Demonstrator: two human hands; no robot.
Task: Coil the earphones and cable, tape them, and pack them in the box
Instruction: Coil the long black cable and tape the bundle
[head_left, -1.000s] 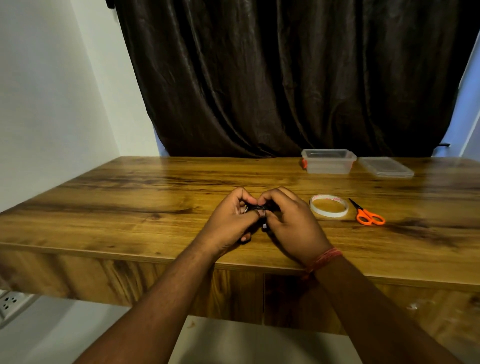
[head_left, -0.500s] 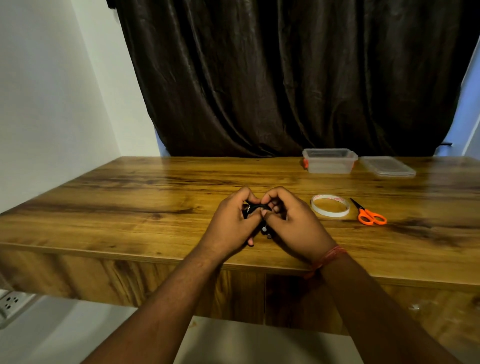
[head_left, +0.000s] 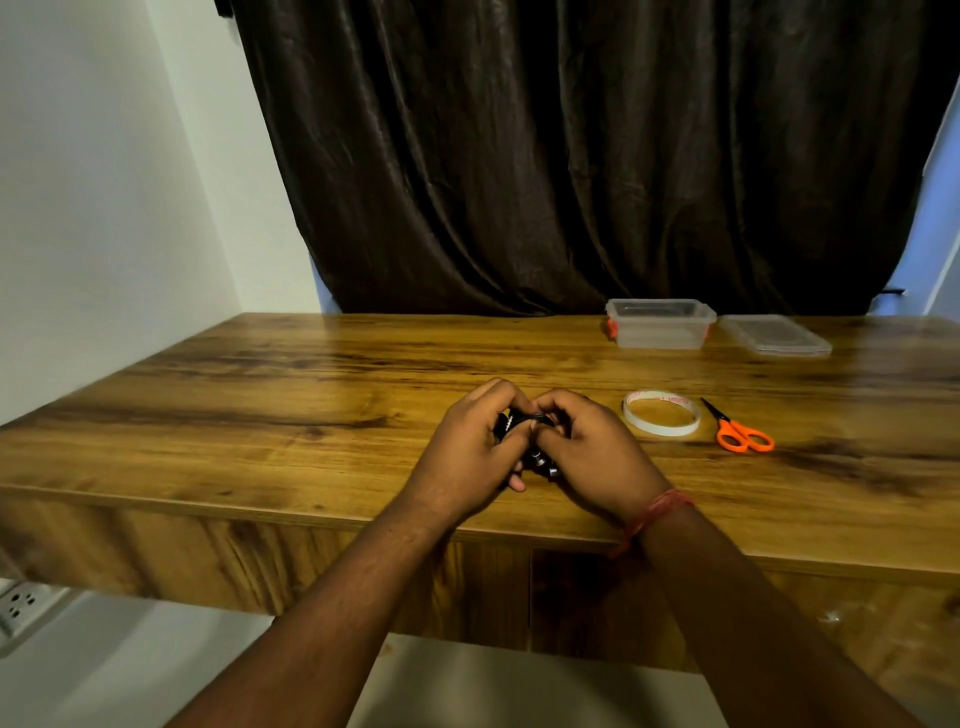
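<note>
Head view: your left hand (head_left: 470, 452) and right hand (head_left: 592, 457) meet above the wooden surface (head_left: 311, 405), fingers curled around black earphones (head_left: 524, 423) bunched between them. Earbud ends (head_left: 543, 464) poke out below the grip. Tape roll (head_left: 661, 413), orange scissors (head_left: 737, 428), open box (head_left: 658, 323) and lid (head_left: 776, 336) lie farther right.
</note>
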